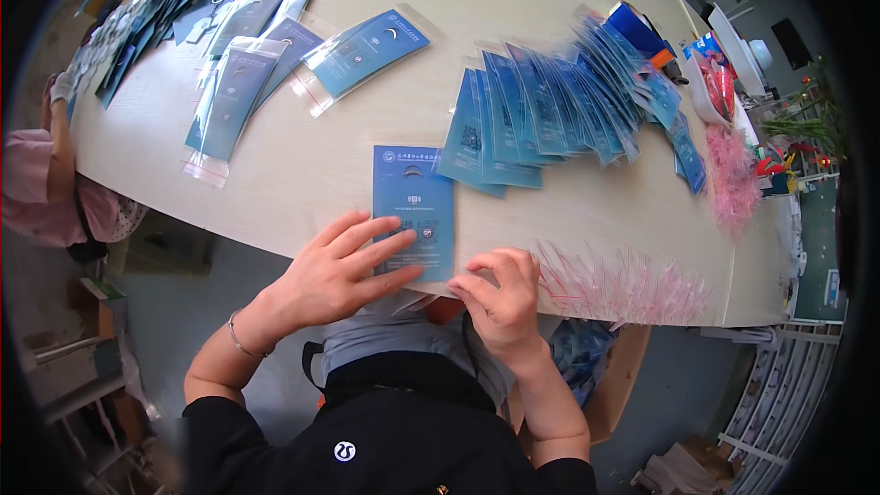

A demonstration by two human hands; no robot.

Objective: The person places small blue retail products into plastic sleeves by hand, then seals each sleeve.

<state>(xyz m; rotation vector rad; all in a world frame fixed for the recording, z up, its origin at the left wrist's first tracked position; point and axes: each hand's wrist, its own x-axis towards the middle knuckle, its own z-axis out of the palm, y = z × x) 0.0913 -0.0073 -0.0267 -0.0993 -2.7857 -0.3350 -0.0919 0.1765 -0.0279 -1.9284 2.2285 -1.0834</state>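
Note:
A blue printed card [403,192], apparently in a clear plastic sleeve, lies upright in front of me at the table's near edge. My left hand [344,266] rests flat over its lower left part, fingers spread. Close to the card's lower right corner, my right hand [504,298] is closed, thumb and forefinger pinched together. Whatever is between those fingertips is too small to make out. Clear plastic shows at the card's bottom edge. Beyond the card, to the right, spreads a fanned row of sleeved blue cards [513,119].
Loose sleeved cards [367,50] lie at the far left, near a large heap of cards [174,18]. Pink-edged clear strips [623,289] cover the table's near right. A tape roll [637,27] and pink shreds [731,179] sit farther right. Another person's pink sleeve [37,165] is at left.

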